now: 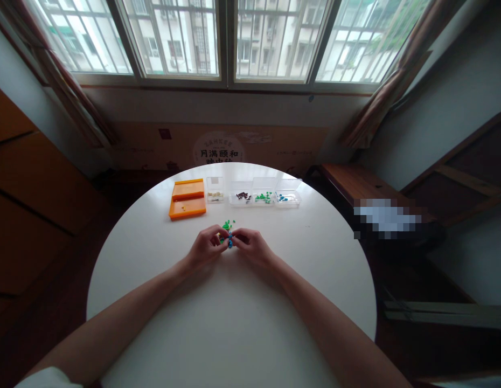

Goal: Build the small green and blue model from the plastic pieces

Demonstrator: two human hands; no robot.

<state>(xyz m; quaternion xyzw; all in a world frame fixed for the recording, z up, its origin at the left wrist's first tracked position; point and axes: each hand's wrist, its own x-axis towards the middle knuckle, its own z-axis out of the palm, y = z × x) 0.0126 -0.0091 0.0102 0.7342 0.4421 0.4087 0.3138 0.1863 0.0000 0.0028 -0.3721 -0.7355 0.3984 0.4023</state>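
My left hand (208, 243) and my right hand (251, 244) meet over the middle of the white round table (234, 307). Pinched between their fingertips is a small blue assembly of tiny parts (230, 242), with some green and yellow showing by the left fingers. Its exact kind is too small to make out. Just beyond the fingers lie several loose green pieces (227, 224) on the tabletop. The fingers of both hands are closed and partly cover what they hold.
Toward the table's far edge stands an orange tray (187, 214) with a few yellow bits. To its right are a clear box of pale pieces (215, 197) and a clear compartment box (291, 205) with dark, green and blue pieces. A wooden bench (347, 180) is at right.
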